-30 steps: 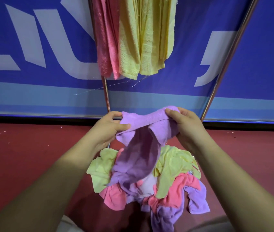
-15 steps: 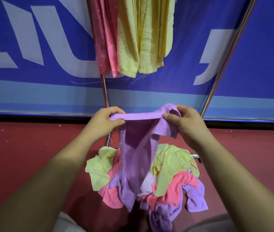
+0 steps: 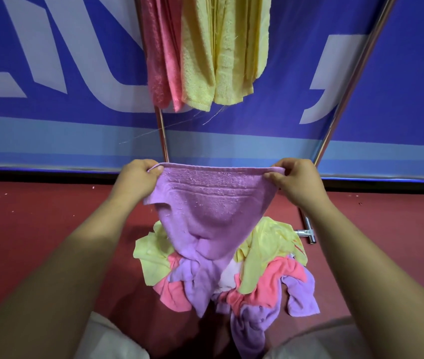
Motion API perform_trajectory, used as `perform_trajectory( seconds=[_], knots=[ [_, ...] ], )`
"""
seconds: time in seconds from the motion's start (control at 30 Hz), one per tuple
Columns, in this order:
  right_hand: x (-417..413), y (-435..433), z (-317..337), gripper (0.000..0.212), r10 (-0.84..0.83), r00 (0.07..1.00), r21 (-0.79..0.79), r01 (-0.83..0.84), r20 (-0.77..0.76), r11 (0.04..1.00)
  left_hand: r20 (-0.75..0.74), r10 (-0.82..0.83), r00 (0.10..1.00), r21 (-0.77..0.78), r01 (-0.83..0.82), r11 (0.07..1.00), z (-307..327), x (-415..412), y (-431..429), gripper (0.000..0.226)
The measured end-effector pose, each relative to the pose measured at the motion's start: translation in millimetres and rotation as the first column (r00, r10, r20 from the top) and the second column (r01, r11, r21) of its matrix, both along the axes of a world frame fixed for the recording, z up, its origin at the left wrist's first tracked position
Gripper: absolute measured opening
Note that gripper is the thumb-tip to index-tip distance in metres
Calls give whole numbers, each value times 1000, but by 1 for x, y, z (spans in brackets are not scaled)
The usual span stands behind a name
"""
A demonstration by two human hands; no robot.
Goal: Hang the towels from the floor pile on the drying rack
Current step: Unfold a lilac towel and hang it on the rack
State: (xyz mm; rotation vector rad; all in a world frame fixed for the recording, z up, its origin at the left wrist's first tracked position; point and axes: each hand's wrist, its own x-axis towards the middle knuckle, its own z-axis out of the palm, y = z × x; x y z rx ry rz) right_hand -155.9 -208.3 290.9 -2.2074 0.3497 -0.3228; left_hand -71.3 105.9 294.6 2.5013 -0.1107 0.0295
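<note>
Left grip point(image 3: 138, 180): I see its fingers and thumb curled onto the top left corner of the purple towel point(image 3: 210, 208), pinching the hem.
Right grip point(image 3: 293, 181): clamped the same way on the top right corner, thumb on my side of the cloth and fingers folded over the hem.
Purple towel: spread between my two grips with its top hem taut and level. The cloth narrows as it hangs, and its lower end trails onto the heap below.
Floor pile point(image 3: 265, 257): yellow, pink and purple towels bunched on the red floor point(image 3: 37, 229), directly under the held towel and between my forearms.
Drying rack point(image 3: 348, 81): one metal pole rises just behind the left grip and another slants up behind the right grip. Its foot joint point(image 3: 308, 232) sits on the floor just right of the pile.
Already hung: a pink towel point(image 3: 161, 55) and yellow towels point(image 3: 218, 55) hang side by side, above the held towel and well apart from it.
Backdrop: a blue banner point(image 3: 76, 107) with white lettering stands behind the rack.
</note>
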Motion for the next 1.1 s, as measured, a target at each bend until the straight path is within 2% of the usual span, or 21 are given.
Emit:
perform_trajectory(
  seconds=[0.17,0.23,0.3,0.37,0.47,0.6,0.67,0.77,0.83,0.9,0.97,1.03,1.1],
  knots=[
    [0,-3,-2,8,-76,997,-8,76,32,997,-59,-125,990,46,128,991,3,-6,-6,26],
    [1,-1,-2,10,-80,996,88,77,33,993,-110,-175,978,19,178,984,3,-10,-9,27],
    [0,3,-1,9,-76,996,261,63,39,963,-128,-200,972,-9,200,980,5,-13,-11,24],
    [-2,8,2,7,-71,996,366,46,56,929,-171,-214,962,-206,178,962,8,-16,-16,15],
    [-4,14,6,10,-65,994,446,16,93,895,-269,-336,903,-517,159,841,18,-25,-24,25],
    [-4,25,9,21,-11,990,537,-69,143,841,-281,-528,802,-698,207,685,28,-37,-33,19],
    [-3,30,9,27,25,992,533,-87,121,842,-267,-596,757,-713,262,651,26,-39,-32,21],
    [-4,38,9,29,77,993,513,-115,95,851,-239,-668,704,-654,391,647,21,-39,-31,38],
    [-4,41,8,25,118,990,531,-143,81,835,-219,-637,739,-592,417,689,19,-40,-34,36],
    [-5,47,7,13,188,980,551,-196,71,811,-179,-558,811,-534,396,747,18,-41,-37,23],
    [-9,54,9,14,264,963,535,-254,59,806,-137,-502,854,-483,384,787,17,-41,-41,9],
    [-13,64,12,19,327,944,442,-307,32,843,-110,-474,874,-468,375,800,15,-43,-45,3],
    [-18,74,13,23,381,924,343,-353,-15,870,-87,-438,895,-461,354,814,14,-45,-49,7]
  ],
)
